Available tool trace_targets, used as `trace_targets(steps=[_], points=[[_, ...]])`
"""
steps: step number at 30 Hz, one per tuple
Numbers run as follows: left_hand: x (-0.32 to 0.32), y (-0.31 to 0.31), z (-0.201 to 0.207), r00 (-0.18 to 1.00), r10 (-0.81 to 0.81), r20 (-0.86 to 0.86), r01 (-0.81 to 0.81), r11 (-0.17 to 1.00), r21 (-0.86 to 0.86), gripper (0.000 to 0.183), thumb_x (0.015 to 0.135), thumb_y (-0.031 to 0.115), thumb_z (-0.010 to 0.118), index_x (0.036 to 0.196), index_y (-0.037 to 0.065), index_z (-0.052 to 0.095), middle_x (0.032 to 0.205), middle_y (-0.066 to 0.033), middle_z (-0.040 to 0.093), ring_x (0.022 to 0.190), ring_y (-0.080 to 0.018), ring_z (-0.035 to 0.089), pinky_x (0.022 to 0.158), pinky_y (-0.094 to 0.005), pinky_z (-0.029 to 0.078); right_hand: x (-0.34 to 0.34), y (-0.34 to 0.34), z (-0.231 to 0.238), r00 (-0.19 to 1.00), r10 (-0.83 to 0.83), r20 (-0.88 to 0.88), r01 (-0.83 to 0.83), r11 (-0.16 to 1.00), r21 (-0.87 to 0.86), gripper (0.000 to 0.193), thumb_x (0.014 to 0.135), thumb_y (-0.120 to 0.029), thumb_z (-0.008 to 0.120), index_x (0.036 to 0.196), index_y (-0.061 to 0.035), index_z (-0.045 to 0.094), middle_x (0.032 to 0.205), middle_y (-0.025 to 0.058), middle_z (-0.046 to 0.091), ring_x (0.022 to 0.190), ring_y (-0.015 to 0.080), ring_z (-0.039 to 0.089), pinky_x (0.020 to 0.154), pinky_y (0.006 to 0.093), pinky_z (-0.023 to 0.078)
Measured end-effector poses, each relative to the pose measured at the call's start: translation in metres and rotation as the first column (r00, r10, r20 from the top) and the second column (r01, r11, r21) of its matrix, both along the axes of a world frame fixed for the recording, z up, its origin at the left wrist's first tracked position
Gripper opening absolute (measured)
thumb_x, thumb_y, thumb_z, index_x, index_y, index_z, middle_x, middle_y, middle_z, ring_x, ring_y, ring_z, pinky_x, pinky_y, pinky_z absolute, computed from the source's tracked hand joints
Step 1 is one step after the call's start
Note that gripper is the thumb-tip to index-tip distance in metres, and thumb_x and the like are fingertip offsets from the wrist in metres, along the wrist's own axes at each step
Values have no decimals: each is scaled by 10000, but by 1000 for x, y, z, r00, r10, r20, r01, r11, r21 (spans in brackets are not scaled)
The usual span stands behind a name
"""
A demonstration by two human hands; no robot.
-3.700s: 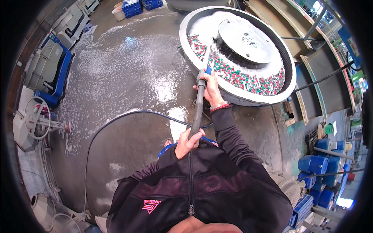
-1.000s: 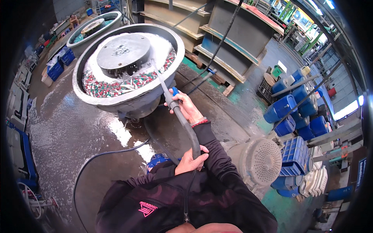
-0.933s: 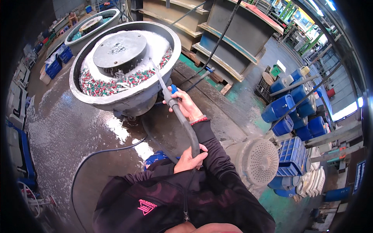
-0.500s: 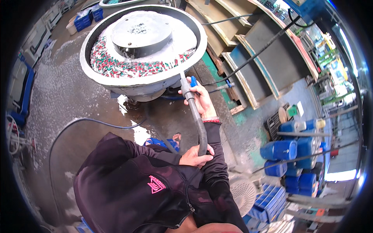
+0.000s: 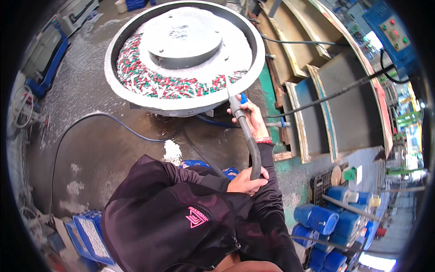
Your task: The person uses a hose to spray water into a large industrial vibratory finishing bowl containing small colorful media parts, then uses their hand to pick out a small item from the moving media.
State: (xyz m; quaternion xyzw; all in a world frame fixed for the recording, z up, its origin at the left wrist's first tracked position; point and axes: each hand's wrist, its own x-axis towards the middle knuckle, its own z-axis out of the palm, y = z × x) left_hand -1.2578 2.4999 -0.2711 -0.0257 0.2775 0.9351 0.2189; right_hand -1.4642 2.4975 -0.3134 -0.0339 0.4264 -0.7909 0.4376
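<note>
My right hand [image 5: 250, 119] grips the grey nozzle end of a dark hose [image 5: 248, 136] and aims it into a large round tub [image 5: 136, 93]. A thin jet of water leaves the nozzle toward the tub. The tub's ring channel holds many small red, green and white pieces [image 5: 149, 84] around a raised grey centre dome [image 5: 183, 36]. My left hand [image 5: 247, 181] holds the same hose lower down, close to my dark jacket. The hose runs on behind me in a loop across the wet floor [image 5: 90, 149].
Tilted metal trays [image 5: 326, 99] stand to the right of the tub. Blue plastic drums [image 5: 324, 220] cluster at the lower right. A blue crate [image 5: 93, 235] sits at the lower left. A blue control box [image 5: 389, 34] hangs at the upper right.
My view has swung about, so the tub now lies straight ahead and closer. Both hands have kept their hold on the hose, with the nozzle still over the tub's rim.
</note>
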Motion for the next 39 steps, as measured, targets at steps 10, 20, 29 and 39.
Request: trace_targets(steps=[10, 20, 29, 39], points=[[-94, 51, 1, 950, 304, -67, -311, 934, -176, 257, 851, 103, 516, 1090, 61, 429, 566, 45, 357, 433, -28, 303, 406, -191, 258, -104, 36, -11, 997, 63, 35, -66, 995, 76, 470, 699, -122, 531, 1131, -47, 363, 950, 140, 464, 717, 273, 566, 529, 370, 511], [-143, 142, -7, 913, 397, -97, -404, 840, -364, 200, 830, 93, 551, 1012, 73, 470, 601, 52, 411, 459, -14, 331, 413, -189, 266, -153, 102, -3, 979, 168, -112, -176, 982, -67, 534, 722, -108, 486, 1220, -20, 314, 1011, 182, 495, 832, 312, 578, 570, 371, 523], [-164, 186, -14, 924, 366, -115, -370, 774, -514, 156, 823, 113, 566, 965, 100, 503, 663, 22, 502, 474, -18, 383, 420, -187, 316, -173, 155, -10, 990, 117, -73, -125, 985, -118, 529, 718, -93, 476, 1217, -34, 309, 997, 156, 492, 837, 274, 563, 538, 377, 527], [-176, 200, -11, 944, 312, -108, -322, 800, -506, 161, 806, 106, 581, 954, 108, 518, 654, 47, 481, 470, -14, 370, 422, -187, 298, -185, 177, 10, 989, 61, -133, -90, 970, -227, 543, 709, -72, 471, 1226, -37, 308, 981, 146, 492, 856, 267, 553, 533, 367, 533]])
